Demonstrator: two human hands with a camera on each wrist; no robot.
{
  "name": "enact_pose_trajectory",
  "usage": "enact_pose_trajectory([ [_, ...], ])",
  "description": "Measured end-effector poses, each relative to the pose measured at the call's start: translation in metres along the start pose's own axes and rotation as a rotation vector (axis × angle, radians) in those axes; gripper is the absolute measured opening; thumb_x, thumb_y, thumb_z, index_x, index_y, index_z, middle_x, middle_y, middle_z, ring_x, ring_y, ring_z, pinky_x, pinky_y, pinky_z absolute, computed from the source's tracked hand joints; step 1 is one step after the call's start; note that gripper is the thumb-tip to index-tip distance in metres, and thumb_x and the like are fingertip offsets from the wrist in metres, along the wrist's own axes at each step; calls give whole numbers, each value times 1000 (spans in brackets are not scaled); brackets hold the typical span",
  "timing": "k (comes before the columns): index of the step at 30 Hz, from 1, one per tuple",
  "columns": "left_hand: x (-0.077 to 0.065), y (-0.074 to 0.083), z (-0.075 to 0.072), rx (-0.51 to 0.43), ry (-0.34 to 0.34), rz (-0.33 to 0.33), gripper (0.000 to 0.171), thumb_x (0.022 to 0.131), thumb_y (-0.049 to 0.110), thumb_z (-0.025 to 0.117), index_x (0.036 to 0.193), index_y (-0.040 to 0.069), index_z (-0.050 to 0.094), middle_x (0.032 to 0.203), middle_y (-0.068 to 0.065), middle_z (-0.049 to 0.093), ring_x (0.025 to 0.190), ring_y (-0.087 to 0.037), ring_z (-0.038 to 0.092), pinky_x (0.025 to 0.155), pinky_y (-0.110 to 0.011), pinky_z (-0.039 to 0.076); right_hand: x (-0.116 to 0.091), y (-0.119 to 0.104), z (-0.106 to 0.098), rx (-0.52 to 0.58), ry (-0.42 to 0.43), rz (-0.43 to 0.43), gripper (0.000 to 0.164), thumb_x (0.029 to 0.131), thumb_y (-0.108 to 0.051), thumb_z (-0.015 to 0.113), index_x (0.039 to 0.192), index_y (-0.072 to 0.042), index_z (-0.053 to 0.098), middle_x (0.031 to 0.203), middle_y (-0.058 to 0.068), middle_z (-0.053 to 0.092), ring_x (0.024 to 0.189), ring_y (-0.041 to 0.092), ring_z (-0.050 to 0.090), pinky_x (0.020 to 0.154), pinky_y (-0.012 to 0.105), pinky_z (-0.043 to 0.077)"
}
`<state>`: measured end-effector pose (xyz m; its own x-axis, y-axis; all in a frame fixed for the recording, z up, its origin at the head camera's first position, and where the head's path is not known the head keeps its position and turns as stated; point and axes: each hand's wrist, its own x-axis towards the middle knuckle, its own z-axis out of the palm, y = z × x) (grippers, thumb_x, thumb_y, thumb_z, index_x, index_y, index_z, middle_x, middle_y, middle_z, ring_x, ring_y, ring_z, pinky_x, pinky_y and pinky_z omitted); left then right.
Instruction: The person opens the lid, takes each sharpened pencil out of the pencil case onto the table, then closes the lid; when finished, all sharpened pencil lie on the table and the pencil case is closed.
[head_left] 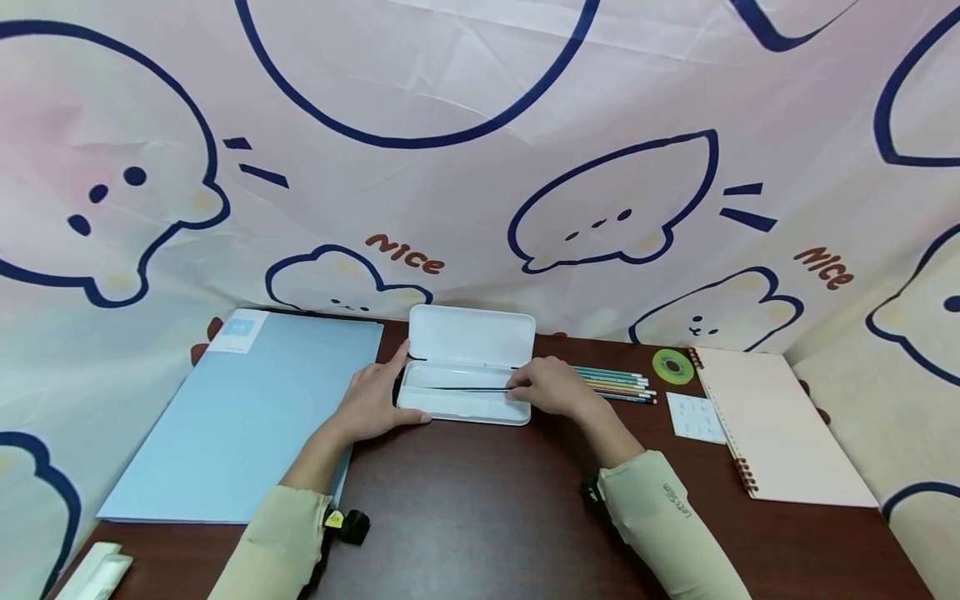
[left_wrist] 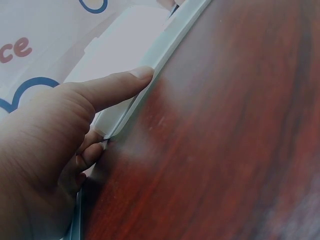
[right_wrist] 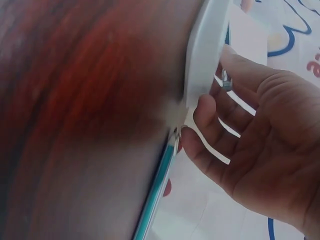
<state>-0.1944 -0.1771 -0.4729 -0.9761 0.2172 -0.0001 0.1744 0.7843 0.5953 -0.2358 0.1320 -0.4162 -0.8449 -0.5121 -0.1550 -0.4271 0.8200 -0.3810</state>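
Observation:
An open white pencil case (head_left: 465, 406) lies on the table with its lid (head_left: 472, 335) raised at the back. My left hand (head_left: 367, 402) holds its left end, thumb on the front edge and the index finger reaching toward the hinge. In the left wrist view, the left hand's other fingers (left_wrist: 91, 154) are bent at the case's corner. Inside the tray lies a dark green pencil (head_left: 468, 389). My right hand (head_left: 553, 385) pinches it near its right end, whose metal ferrule (right_wrist: 226, 80) shows between the fingers in the right wrist view.
Several pencils (head_left: 615, 383) lie right of the case. Beyond them are a green ring-shaped roll (head_left: 663, 367), a small white card (head_left: 696, 417) and a spiral notebook (head_left: 787, 433). A large blue folder (head_left: 247, 417) lies at left, with white packets (head_left: 96, 573) near the front left corner. A printed cloth (head_left: 480, 208) hangs behind.

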Motion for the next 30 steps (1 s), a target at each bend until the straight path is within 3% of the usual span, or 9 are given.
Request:
enact_pose_trajectory([
  [3, 0, 0, 1, 1, -5, -8, 124, 75, 56, 84, 165, 20, 6, 157, -14, 43, 140, -40, 38, 116, -62, 23, -5, 6, -4, 40, 17, 1, 19, 95, -29, 72, 110, -23, 81, 114, -2, 77, 101, 15, 67, 88, 37, 53],
  [7, 0, 0, 0, 3, -2, -7, 125, 74, 56, 84, 165, 19, 7, 157, -14, 44, 139, -41, 39, 116, -62, 24, -14, 16, -12, 108, 62, -14, 22, 94, -29, 72, 112, -21, 81, 114, 2, 77, 87, 13, 62, 73, 31, 48],
  [10, 0, 0, 0, 11, 1, 3, 125, 75, 56, 84, 165, 18, 6, 157, -14, 44, 139, -41, 40, 116, -62, 24, -23, 26, -19, 136, 103, -16, 23, 95, -29, 72, 114, -21, 80, 116, 2, 77, 80, 10, 60, 69, 28, 46],
  [14, 0, 0, -1, 16, 2, 10, 124, 76, 57, 83, 165, 18, 6, 157, -13, 45, 139, -40, 40, 116, -62, 23, -38, 46, -28, 148, 137, 2, 23, 96, -28, 70, 115, -19, 79, 106, 1, 78, 73, 8, 60, 65, 27, 48],
  [17, 0, 0, -1, 14, 0, 11, 124, 76, 57, 83, 165, 19, 6, 156, -10, 47, 139, -40, 40, 116, -62, 23, -53, 64, -33, 157, 146, 20, 25, 97, -26, 68, 117, -16, 78, 99, 1, 78, 73, 10, 63, 65, 29, 50],
  [22, 0, 0, 0, 19, 4, 16, 124, 76, 57, 83, 165, 18, 6, 155, -10, 48, 138, -40, 41, 116, -61, 23, -78, 95, -40, 163, 161, 59, 29, 101, -24, 64, 123, -10, 74, 103, 5, 78, 83, 14, 70, 74, 35, 55],
  [30, -1, 1, 0, 16, 6, 13, 125, 75, 58, 83, 165, 17, 6, 154, -12, 49, 137, -40, 42, 116, -62, 24, -106, 131, -44, 56, 173, 174, 24, 99, -18, 64, 118, -8, 76, 96, 6, 75, 77, 14, 60, 70, 33, 50],
])
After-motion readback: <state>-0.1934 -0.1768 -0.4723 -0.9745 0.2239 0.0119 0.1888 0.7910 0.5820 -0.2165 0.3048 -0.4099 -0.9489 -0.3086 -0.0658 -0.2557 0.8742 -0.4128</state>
